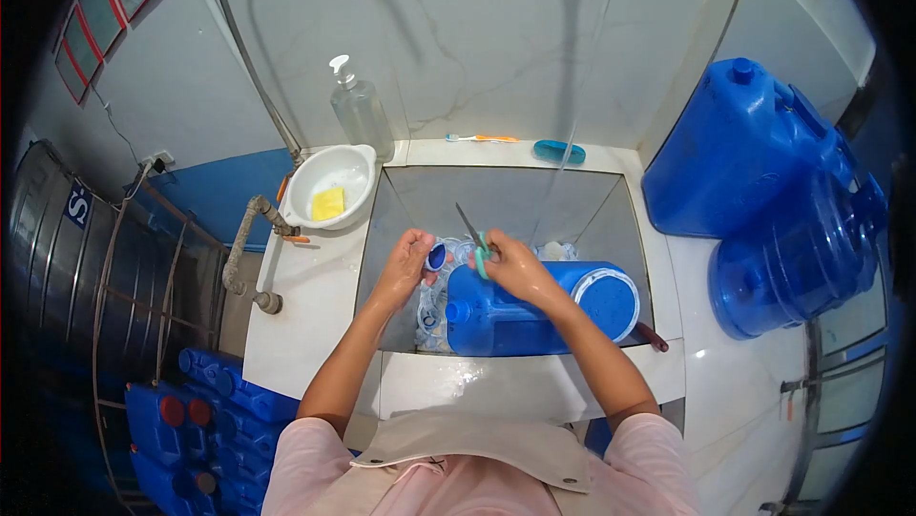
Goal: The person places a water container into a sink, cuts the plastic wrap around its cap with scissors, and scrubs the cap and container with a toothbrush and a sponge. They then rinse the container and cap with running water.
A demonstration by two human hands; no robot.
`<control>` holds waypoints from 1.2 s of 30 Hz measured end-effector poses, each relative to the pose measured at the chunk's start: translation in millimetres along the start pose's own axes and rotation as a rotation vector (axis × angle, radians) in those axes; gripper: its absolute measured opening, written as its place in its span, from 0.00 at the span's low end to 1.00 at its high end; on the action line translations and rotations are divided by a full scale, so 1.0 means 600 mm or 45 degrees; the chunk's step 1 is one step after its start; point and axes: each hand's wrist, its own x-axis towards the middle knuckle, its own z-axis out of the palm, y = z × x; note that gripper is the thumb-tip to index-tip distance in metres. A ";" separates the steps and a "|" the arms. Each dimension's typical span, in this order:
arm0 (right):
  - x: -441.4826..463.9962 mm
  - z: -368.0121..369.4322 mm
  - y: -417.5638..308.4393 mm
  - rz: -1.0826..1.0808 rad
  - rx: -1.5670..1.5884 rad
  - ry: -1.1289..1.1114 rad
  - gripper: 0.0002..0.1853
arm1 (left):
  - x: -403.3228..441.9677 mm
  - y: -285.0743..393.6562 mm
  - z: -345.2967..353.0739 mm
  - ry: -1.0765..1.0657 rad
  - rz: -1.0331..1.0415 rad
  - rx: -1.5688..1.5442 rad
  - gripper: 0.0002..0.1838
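My left hand (pixel 412 266) grips a small blue cap (pixel 436 257) above the left part of the sink (pixel 496 182). In my right hand (pixel 515 266) is a pair of scissors (pixel 468 225) with green handles, its blades pointing up and to the left. Below both hands a blue water jug (pixel 506 311) lies on its side in the sink. Its small capped spout (pixel 459 312) faces left, and a large white-rimmed round lid (pixel 608 305) is at its right end. Clear plastic pieces (pixel 431 319) surround the jug's left side.
On the left counter stand a white basin (pixel 367 168) with a yellow sponge (pixel 327 204) and a pump bottle (pixel 361 111). A toothbrush (pixel 482 138) and teal brush (pixel 558 152) lie on the back ledge. Large blue jugs (pixel 716 154) occupy the right counter. A tap (pixel 256 230) rises at left.
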 end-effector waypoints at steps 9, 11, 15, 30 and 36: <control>0.016 0.036 -0.025 -0.139 -0.099 0.389 0.12 | 0.013 -0.002 0.031 -0.049 -0.036 0.070 0.16; 0.013 0.029 -0.031 -0.116 -0.160 0.428 0.13 | 0.015 0.007 0.031 -0.065 0.001 0.145 0.15; 0.008 0.019 -0.034 -0.198 -0.246 0.421 0.13 | 0.009 0.033 0.031 -0.128 -0.008 0.634 0.18; -0.004 0.054 -0.029 -0.464 -0.370 0.566 0.10 | 0.012 0.012 0.064 0.192 0.689 1.301 0.24; 0.021 0.061 -0.008 -0.118 0.091 0.669 0.07 | 0.029 -0.019 0.047 0.180 1.002 1.371 0.25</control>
